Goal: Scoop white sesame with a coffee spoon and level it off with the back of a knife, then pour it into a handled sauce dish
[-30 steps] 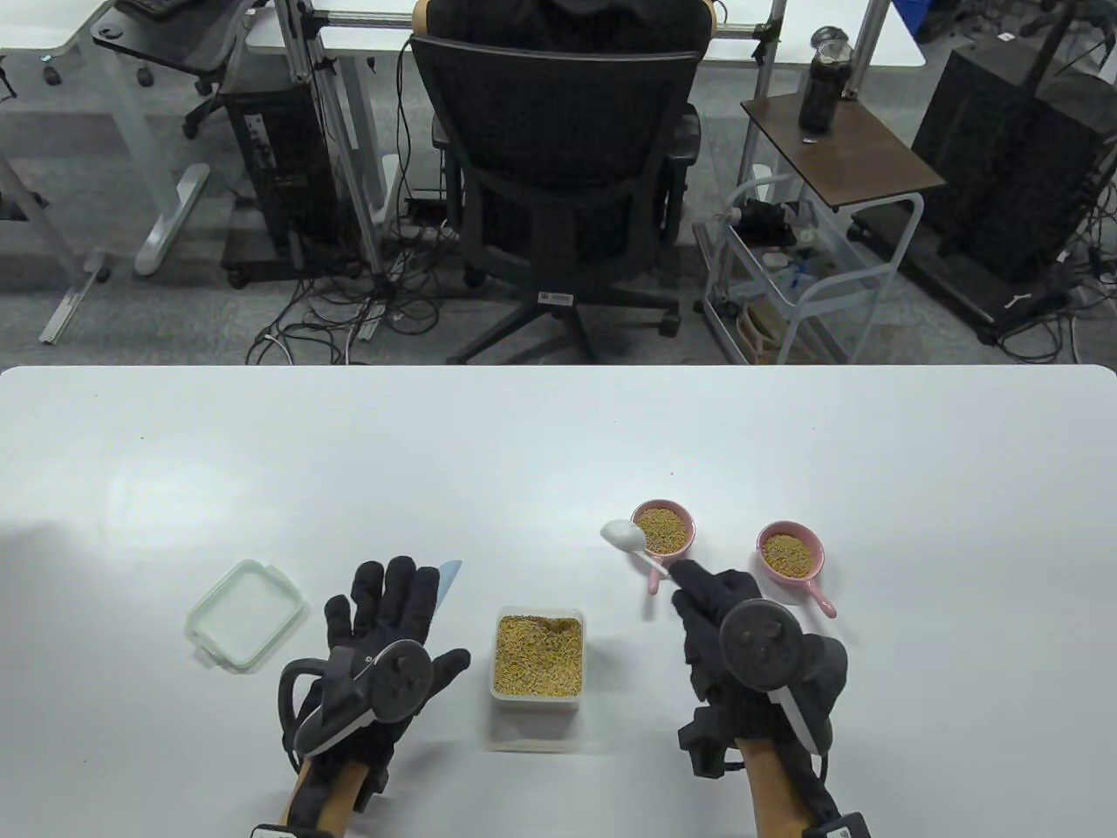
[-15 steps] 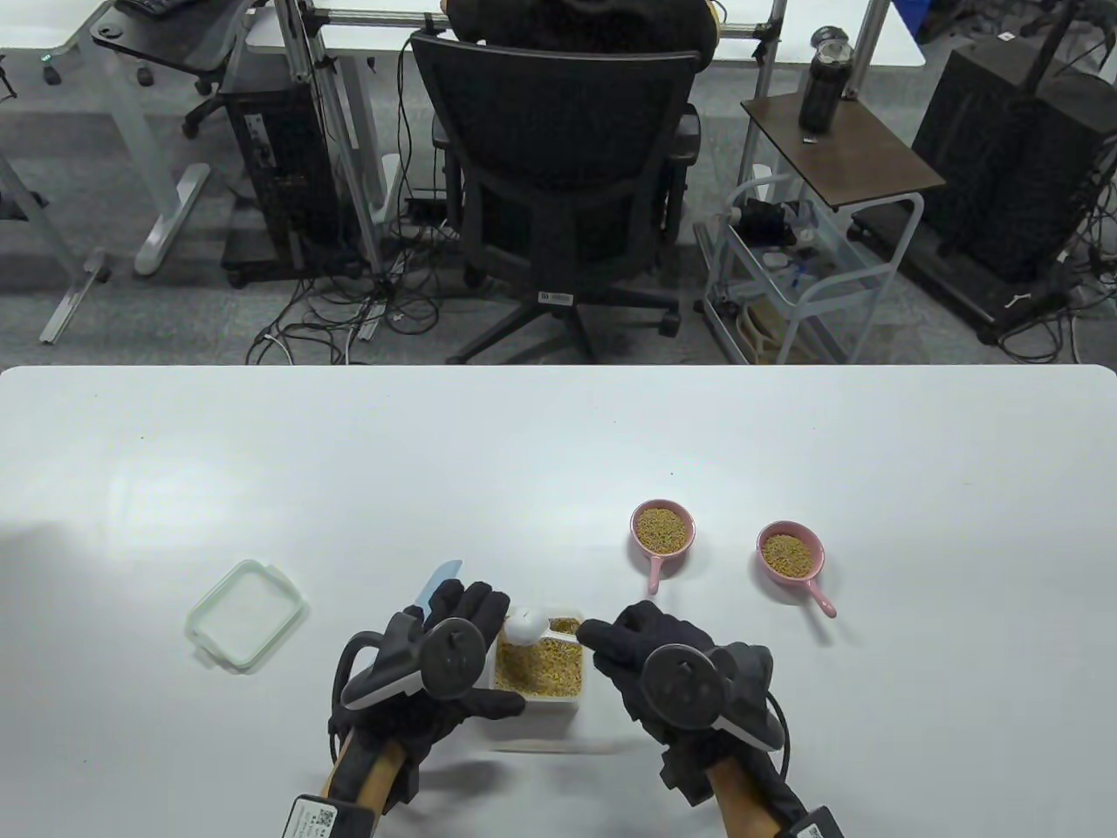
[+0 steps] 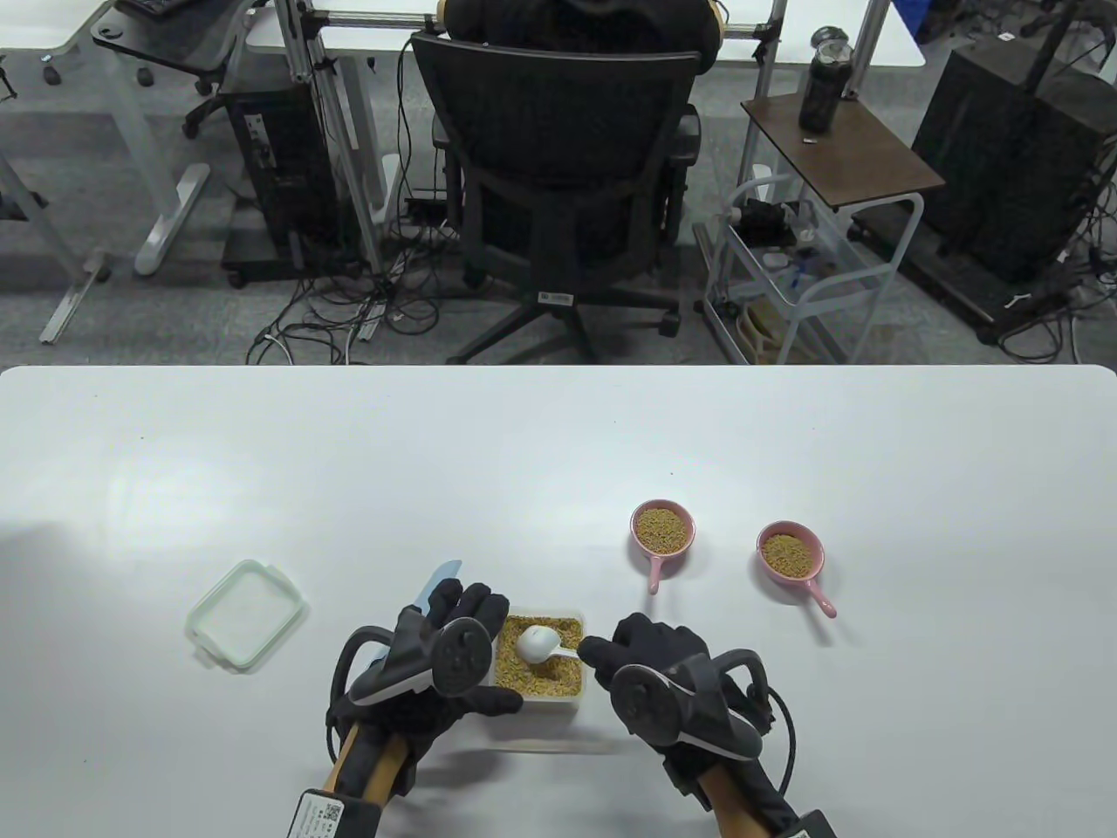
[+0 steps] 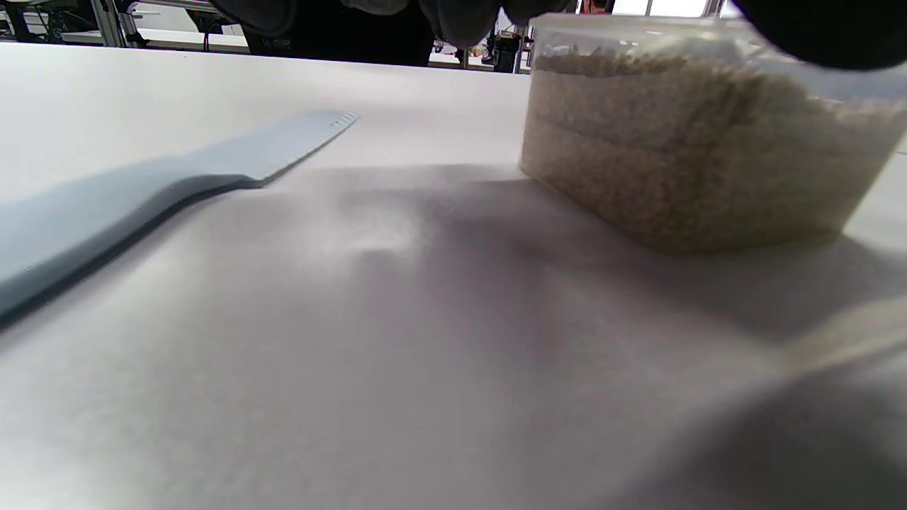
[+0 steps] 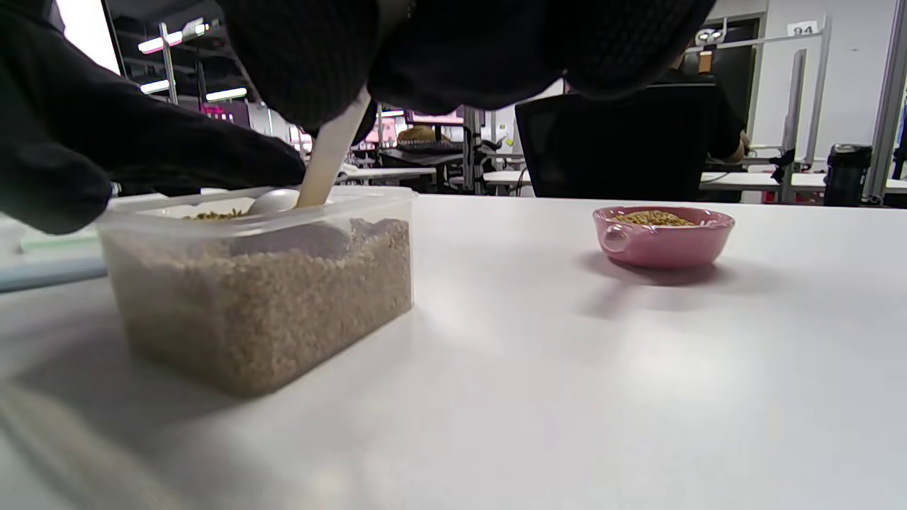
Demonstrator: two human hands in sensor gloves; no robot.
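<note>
A big white table (image 3: 558,454) is filling the near part of the room, and soft light is shining on its top. Behind it a black chair (image 3: 558,175) on wheels is standing on the grey floor (image 3: 105,323), with a person in dark clothes (image 3: 576,22) sitting in it. Black wires (image 3: 340,327) are lying in a tangle on the floor. A small brown side table (image 3: 838,148) is holding a dark bottle (image 3: 822,83). A white cart (image 3: 812,271) is standing below it. White desks (image 3: 140,52) are standing farther back, and black computer boxes (image 3: 1003,157) are sitting near them.
</note>
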